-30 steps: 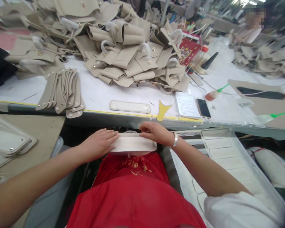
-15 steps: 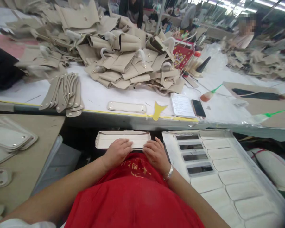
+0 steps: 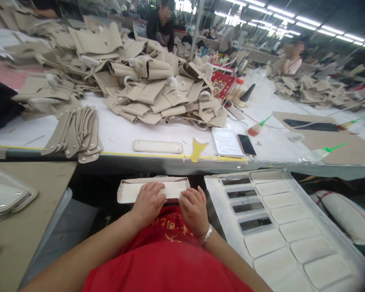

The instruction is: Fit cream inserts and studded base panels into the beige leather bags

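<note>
A long, narrow cream leather piece [image 3: 134,190] with upturned edges, like a shallow box, lies crosswise in front of my red apron. My left hand [image 3: 150,202] curls its fingers over the near edge around the middle, pressing on the inside. At the right end, my right hand [image 3: 195,207] grips the near edge, its thumb side hidden and one finger slightly raised. The underside of the piece cannot be seen. Beyond it, a cream strap with metal studs [image 3: 157,147] lies along the table's front edge, beside a yellow fishtail-shaped cutout [image 3: 197,150].
Beige bag parts [image 3: 158,89] are heaped across the white table, with a stack of straps [image 3: 76,132] at the left. A notebook [image 3: 226,142], phone [image 3: 246,144] and glue bottle [image 3: 257,127] lie to the right. A slotted tray [image 3: 214,198] holds several cream panels. Co-workers stand farther back.
The camera view has tilted up a little, so everything sits lower in the picture. Both hands keep hold of the cream piece; my left fingers have shifted slightly along its edge.
</note>
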Motion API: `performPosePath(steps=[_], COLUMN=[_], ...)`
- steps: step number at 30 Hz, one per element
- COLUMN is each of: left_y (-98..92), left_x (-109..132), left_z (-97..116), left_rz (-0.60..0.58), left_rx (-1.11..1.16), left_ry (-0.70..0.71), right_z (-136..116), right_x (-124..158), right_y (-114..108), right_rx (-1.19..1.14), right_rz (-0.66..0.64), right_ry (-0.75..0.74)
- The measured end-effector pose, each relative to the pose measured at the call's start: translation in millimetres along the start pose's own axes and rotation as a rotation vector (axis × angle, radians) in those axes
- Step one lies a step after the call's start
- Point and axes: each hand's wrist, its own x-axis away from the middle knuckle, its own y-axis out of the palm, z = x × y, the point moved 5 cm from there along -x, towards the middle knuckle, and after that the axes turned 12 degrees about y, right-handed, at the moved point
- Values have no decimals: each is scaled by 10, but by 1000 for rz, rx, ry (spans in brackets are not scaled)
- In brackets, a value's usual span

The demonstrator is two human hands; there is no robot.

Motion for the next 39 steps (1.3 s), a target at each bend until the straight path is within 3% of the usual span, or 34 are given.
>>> performPosePath(steps=[4, 10, 13, 15, 18, 20, 24, 29, 36, 39], left_y=[32, 77, 74, 68, 64, 67, 60, 38, -23, -89], left_x=[-96, -166, -184, -199, -229, -247, -270, -298, -374, -323], left_z=[-96, -177, -172, -159, -140, -132, -134, -159, -203, -269], left_rz=[-182, -297, -328, -338, -348, -367, -401, -420, -446, -393], left_rx=[102, 213, 212, 203, 190, 186, 168, 146, 146, 128], left_ry=[-173, -190, -200, -205, -205, -202, -182, -147, -69, -44], right_z=[15, 122, 277, 388, 407, 331, 178, 50, -34, -64], right_x=[27, 42, 62, 88, 138, 162, 156, 124, 102, 100], right_y=[23, 39, 73, 152, 327, 373, 341, 394, 524, 543], right_rx=[-50, -239, -297, -361, -622, -828, -1075, -1233, -1209, -1223], right_rz=[42, 111, 90, -50, -451, -644, -741, -774, -606, -557], right_ry=[186, 445, 683, 879, 1100, 1218, 1432, 1525, 1530, 1504])
